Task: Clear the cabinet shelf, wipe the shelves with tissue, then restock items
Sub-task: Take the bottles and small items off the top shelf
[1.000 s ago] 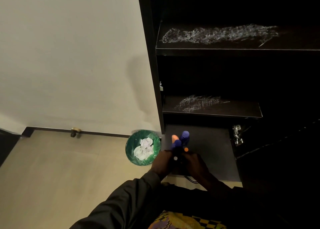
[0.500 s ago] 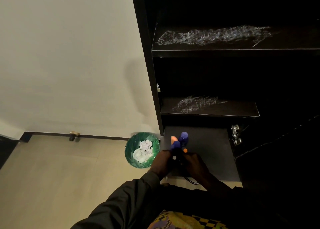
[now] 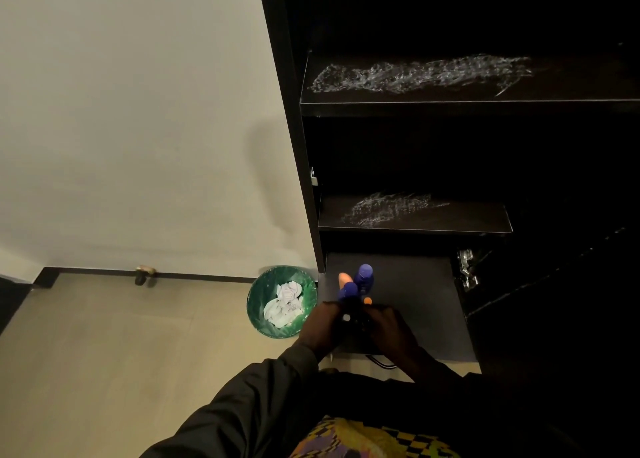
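Down low, both hands are clutching a bundle of bottles over the cabinet's bottom shelf (image 3: 415, 305): the left hand (image 3: 320, 329) and right hand (image 3: 389, 329) are curling their fingers round dark bodies, with blue caps (image 3: 365, 274) and an orange cap (image 3: 344, 278) poking up. Beside them a green bin (image 3: 256, 301) is holding crumpled tissue (image 3: 285, 301).

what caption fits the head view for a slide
Both hands gather blue and orange bottles at the cabinet's bottom shelf, beside a green bin.
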### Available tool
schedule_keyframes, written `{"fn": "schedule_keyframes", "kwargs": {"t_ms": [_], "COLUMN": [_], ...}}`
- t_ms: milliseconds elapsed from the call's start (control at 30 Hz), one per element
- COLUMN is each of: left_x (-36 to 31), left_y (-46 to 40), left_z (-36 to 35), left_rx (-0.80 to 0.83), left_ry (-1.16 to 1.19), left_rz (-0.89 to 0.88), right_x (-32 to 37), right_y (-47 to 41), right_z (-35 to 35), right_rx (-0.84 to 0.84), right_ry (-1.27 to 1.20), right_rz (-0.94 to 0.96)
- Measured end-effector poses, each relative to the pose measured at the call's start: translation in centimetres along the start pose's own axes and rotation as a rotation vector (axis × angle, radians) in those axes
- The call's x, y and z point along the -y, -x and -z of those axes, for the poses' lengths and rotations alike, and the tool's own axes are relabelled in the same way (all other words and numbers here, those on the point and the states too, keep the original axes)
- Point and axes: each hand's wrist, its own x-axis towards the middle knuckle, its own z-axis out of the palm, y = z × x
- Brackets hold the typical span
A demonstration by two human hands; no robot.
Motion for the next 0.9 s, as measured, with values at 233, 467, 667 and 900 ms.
{"fn": "schedule_keyframes", "kwargs": {"t_ms": [233,467,667,900], "left_x": [-0.7,-1.9,-2.9,-4.8], "left_y": [0.2,0.6,1.5,2.0], "left_z": [0.5,1.6,2.5,3.6], "left_rx": [-0.02,-0.051,-0.064,-0.25], "left_ry": [-0.09,-0.182,-0.176,-0.028], "left_rz": [-0.055,-0.117,-0.103,-0.135], "right_x": [0.2,0.8,1.6,3.9], "right_y": [0.2,1.0,2.0,3.4], "right_z": [0.6,1.2,2.0,5.2], "right_rx": [-0.032,-0.069,-0.182,-0.406], "right_ry": [0.073,0.11,0.062,-0.16], "right_rz": [0.009,0.024,0.071,0.088]}}
